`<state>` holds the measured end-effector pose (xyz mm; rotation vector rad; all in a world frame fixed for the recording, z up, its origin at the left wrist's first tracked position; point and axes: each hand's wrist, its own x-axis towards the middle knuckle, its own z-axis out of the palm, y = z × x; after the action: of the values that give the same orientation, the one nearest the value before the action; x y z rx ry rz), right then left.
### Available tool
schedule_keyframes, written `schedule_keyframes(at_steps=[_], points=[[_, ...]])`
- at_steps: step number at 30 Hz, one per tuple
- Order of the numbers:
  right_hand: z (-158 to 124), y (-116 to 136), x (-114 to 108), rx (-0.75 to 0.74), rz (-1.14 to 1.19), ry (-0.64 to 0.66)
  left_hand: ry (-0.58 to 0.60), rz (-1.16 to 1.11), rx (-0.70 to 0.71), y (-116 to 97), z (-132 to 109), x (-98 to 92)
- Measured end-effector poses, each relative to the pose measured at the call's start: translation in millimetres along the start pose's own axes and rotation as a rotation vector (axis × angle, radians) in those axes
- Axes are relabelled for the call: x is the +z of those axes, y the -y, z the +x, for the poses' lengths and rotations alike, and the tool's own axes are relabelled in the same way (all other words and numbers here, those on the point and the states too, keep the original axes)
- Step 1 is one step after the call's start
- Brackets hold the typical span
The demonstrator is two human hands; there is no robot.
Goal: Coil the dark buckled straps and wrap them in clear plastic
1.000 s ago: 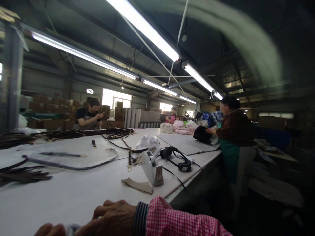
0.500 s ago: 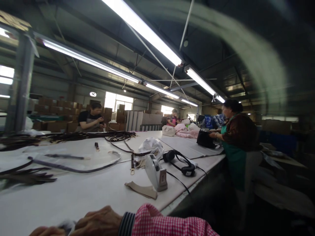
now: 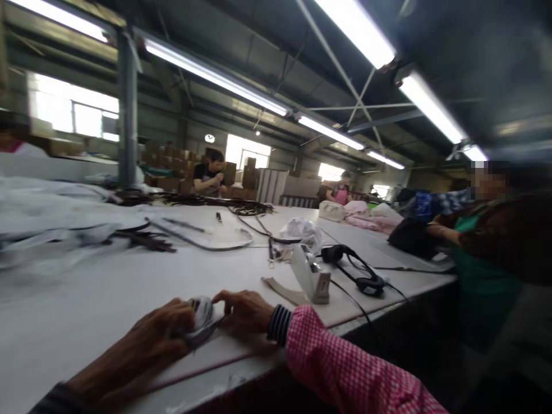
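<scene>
At the table's near edge, my left hand [image 3: 161,330] is closed around a plastic-wrapped strap [image 3: 203,313], a small bundle of clear film with something dark coiled inside. My right hand [image 3: 248,310], in a striped cuff and red checked sleeve, grips the bundle's right end with bent fingers; the thumb is hidden. Just beyond it lies a beige strip [image 3: 284,292] beside a tape dispenser [image 3: 311,276]. Motion blurs the bundle, so its details are unclear.
Black headphones [image 3: 362,270] with a trailing cable lie right of the dispenser. Dark straps [image 3: 150,238] and crumpled plastic film [image 3: 52,213] cover the left. A co-worker [image 3: 483,253] in a green apron handles a black bag [image 3: 411,237] at the right edge.
The camera view has swung left and down, so the table appears further right. Both hands now show higher in the picture, with the wrapped strap visible between them.
</scene>
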<state>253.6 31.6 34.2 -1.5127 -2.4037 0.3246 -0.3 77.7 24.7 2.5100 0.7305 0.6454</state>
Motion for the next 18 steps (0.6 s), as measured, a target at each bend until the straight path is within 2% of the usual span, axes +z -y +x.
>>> schedule_keyframes(at_steps=[2, 5, 9, 14, 18], points=[[5, 1, -5, -0.025, 0.031, 0.022, 0.075, -0.074, -0.019, -2, -2, -4.0], [12, 1, -6, -0.067, 0.086, 0.035, 0.094, -0.104, -0.045, -7, -1, -11.6], [16, 7, 4, -0.061, 0.106, -0.028, 0.1, 0.014, -0.031, -17, 3, -15.6], [16, 23, 16, -0.058, 0.08, -0.1, 0.002, 0.299, -0.066, -18, 11, 0.9], [12, 19, 10, -0.067, 0.116, -0.069, -0.049, 0.268, 0.005, -10, 10, 14.6]])
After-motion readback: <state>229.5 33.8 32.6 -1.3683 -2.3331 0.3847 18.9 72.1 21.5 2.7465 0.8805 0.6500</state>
